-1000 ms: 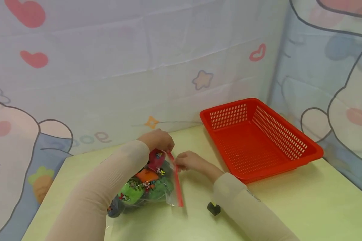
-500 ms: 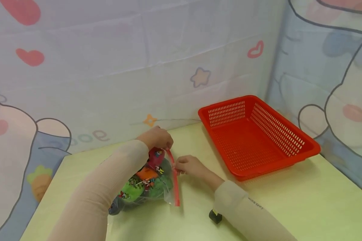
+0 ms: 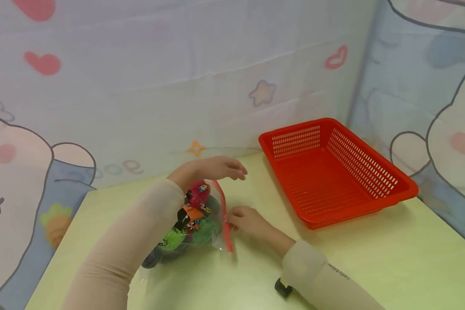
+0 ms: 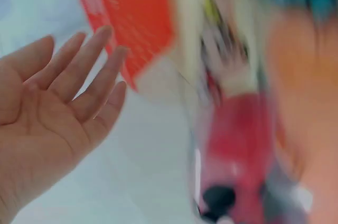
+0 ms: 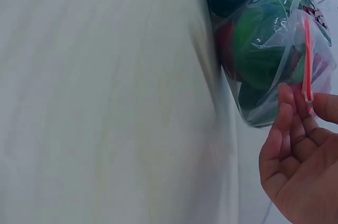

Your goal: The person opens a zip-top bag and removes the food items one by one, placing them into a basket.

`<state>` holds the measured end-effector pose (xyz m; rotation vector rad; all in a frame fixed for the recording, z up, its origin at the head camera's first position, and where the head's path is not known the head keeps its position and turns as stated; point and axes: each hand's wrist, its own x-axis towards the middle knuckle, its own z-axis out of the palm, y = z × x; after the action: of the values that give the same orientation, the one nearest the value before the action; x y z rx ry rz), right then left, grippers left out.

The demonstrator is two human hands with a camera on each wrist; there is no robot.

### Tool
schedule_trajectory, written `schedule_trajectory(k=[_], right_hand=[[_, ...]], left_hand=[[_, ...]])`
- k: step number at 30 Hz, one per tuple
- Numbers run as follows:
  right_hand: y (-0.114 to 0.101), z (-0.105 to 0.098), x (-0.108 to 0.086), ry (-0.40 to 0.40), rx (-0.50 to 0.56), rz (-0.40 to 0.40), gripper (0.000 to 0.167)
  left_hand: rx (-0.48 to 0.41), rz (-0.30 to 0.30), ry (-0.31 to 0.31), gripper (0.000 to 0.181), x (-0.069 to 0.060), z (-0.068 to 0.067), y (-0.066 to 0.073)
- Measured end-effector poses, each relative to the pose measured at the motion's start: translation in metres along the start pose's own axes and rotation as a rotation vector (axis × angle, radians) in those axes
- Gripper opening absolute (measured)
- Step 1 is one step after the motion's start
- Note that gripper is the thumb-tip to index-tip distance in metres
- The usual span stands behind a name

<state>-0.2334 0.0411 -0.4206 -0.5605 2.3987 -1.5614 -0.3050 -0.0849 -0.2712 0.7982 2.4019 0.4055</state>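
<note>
A clear zip bag (image 3: pixel 218 240) with a red zip strip (image 3: pixel 227 234) lies on the table, filled with several colourful rolled cloth bundles (image 3: pixel 198 193) printed with cartoon figures. In the head view my left hand (image 3: pixel 217 168) hovers over the bag's far upper corner. Its fingers are extended and hold nothing, as the left wrist view confirms with the bare palm of the left hand (image 4: pixel 58 102). My right hand (image 3: pixel 249 221) pinches the zip strip around its middle. In the right wrist view, thumb and fingers of the right hand (image 5: pixel 303 155) meet at the strip's end.
A red perforated basket (image 3: pixel 372 206) stands at the right rear of the pale yellow table (image 3: pixel 201 284). A small black block (image 3: pixel 283 287) shows beside the right cuff. A printed cloth (image 3: pixel 159 94) hangs behind the table.
My left hand has let go of the far end of the zip strip, straightened its fingers and moved up and right. My right hand still pinches the strip. The head view shifted slightly.
</note>
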Motion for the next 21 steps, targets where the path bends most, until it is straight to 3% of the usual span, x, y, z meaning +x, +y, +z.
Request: schedule_trajectory(k=[2, 5, 9, 14, 17, 21], right_hand=[[-0.001, 0.002, -0.003, 0.006, 0.008, 0.009, 0.024], [-0.003, 0.004, -0.007, 0.012, 0.029, 0.013, 0.025], [-0.005, 0.007, -0.010, 0.032, 0.051, 0.016, 0.026], [-0.007, 0.010, -0.013, 0.071, 0.102, 0.049, 0.023], [-0.008, 0.010, -0.014, 0.092, 0.128, 0.062, 0.020], [-0.009, 0.013, -0.015, 0.098, 0.159, 0.086, 0.020]], left_hand=[[-0.105, 0.021, 0.021, 0.033, -0.008, 0.007, 0.009], [-0.066, 0.042, 0.015, 0.031, -0.016, 0.021, 0.014], [0.165, 0.045, -0.023, 0.028, -0.018, 0.039, 0.011], [0.482, -0.002, -0.035, 0.020, -0.015, 0.057, 0.002], [0.610, -0.001, -0.011, 0.017, -0.012, 0.061, -0.001], [0.703, 0.013, 0.005, 0.014, -0.013, 0.062, -0.002]])
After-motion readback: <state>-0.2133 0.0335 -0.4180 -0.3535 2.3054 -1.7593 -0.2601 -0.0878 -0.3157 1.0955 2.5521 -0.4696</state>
